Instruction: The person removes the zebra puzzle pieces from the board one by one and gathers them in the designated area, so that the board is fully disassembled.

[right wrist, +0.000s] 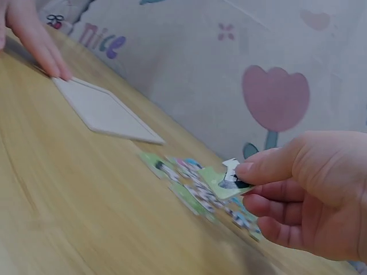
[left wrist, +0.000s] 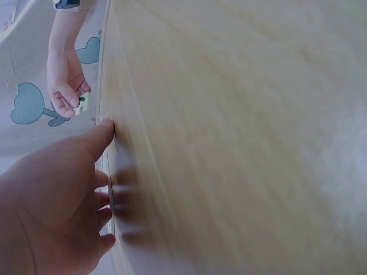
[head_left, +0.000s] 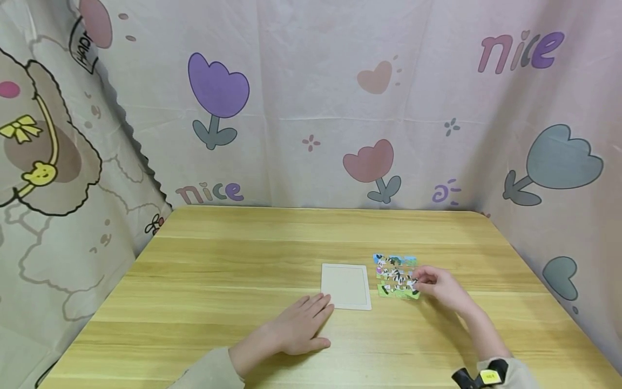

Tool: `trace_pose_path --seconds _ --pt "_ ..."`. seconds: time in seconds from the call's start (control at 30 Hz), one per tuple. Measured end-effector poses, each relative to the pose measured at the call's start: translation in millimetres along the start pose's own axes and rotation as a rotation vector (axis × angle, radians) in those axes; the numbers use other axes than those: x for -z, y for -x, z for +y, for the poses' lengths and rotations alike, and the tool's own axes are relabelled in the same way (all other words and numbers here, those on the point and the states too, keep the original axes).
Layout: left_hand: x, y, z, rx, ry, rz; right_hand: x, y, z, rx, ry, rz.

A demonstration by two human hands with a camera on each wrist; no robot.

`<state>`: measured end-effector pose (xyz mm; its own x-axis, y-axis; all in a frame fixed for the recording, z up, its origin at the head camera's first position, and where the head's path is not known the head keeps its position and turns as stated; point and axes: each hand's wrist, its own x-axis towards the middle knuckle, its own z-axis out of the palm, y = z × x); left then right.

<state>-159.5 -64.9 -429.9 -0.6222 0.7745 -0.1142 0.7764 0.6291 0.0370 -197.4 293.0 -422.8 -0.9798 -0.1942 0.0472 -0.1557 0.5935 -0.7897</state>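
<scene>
Between thumb and fingers, my right hand (head_left: pixel 441 287) pinches a jigsaw piece (right wrist: pixel 225 182), green with black and white marks. The right wrist view shows it raised above the other jigsaw pieces (head_left: pixel 394 274), which lie in loose rows with a black-and-white animal picture. Left of them lies a flat white puzzle frame (head_left: pixel 346 287) with a raised rim and nothing in it. My left hand (head_left: pixel 302 325) lies with fingers stretched out, fingertips at the frame's lower left corner. In the left wrist view, the left palm (left wrist: pixel 51 200) hides most of the frame.
A light wood-grain table (head_left: pixel 218 270) carries everything. Behind it and along both sides hangs a pale curtain (head_left: pixel 301 65) printed with flowers, hearts and lettering. A black strap with a yellow label (head_left: pixel 489 376) sits on the right wrist.
</scene>
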Motion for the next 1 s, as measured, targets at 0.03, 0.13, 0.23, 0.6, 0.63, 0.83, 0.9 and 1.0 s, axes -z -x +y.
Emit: trace_pose_path --seconds 0.03,0.13,0.23,0.6,0.63,0.83,0.9,1.0 --pt "0.0 0.0 -0.1 0.001 -0.003 -0.001 2 0.6 2 -0.004 0.003 -0.001" --pt "0.9 0.1 -0.4 0.004 -0.005 -0.007 8 1.2 9 -0.029 0.005 -0.010" --pt "0.5 0.0 -0.6 0.005 -0.004 -0.008 11 1.3 16 -0.045 0.014 -0.019" --pt "-1.1 -0.8 -0.6 0.014 0.016 -0.016 2 1.2 26 -0.061 0.166 0.032" --pt "-1.0 -0.8 -0.6 0.014 0.017 -0.016 1 0.9 26 -0.063 0.176 0.040" --pt "-0.2 -1.0 -0.6 0.011 0.013 -0.012 -2 -1.3 27 -0.033 0.244 0.077" --pt "-0.2 -1.1 -0.5 0.011 0.008 -0.012 -2 -1.7 28 -0.025 0.264 0.088" --pt "-0.7 -1.2 -0.1 0.012 0.007 -0.015 -2 -1.8 28 -0.017 0.285 0.097"
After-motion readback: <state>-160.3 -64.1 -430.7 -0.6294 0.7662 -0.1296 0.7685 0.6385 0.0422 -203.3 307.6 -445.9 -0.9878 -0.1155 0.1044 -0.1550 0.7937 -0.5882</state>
